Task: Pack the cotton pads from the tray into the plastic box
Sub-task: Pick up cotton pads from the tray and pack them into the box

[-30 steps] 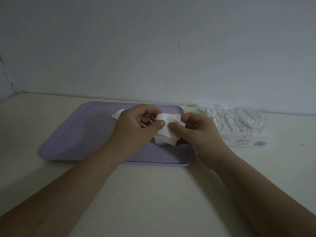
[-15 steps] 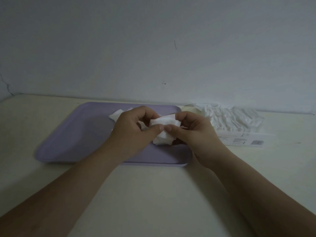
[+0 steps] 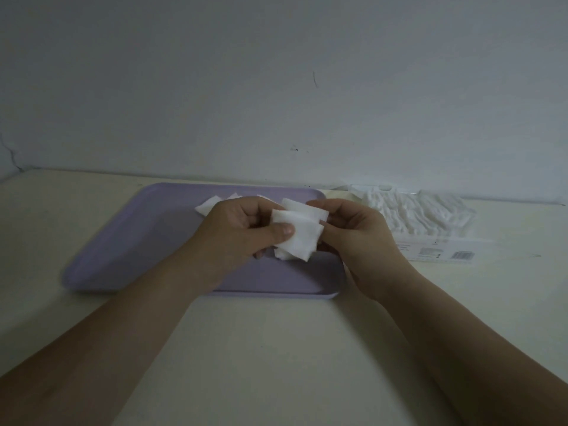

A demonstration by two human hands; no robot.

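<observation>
At frame centre the left hand (image 3: 242, 232) curls round a small stack of cotton pads (image 3: 302, 238), thumb pressed on top; the right hand (image 3: 359, 238) pinches its right edge. Both are above the purple tray (image 3: 138, 241) — loose pads (image 3: 209, 206) lie behind the left hand, partly hidden. At right, the plastic box (image 3: 430, 241) holds packed pads.

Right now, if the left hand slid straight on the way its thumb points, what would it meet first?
Probably the right hand, curled at the far edge of the cotton pads the left hand pinches; depth between them is unclear.
</observation>
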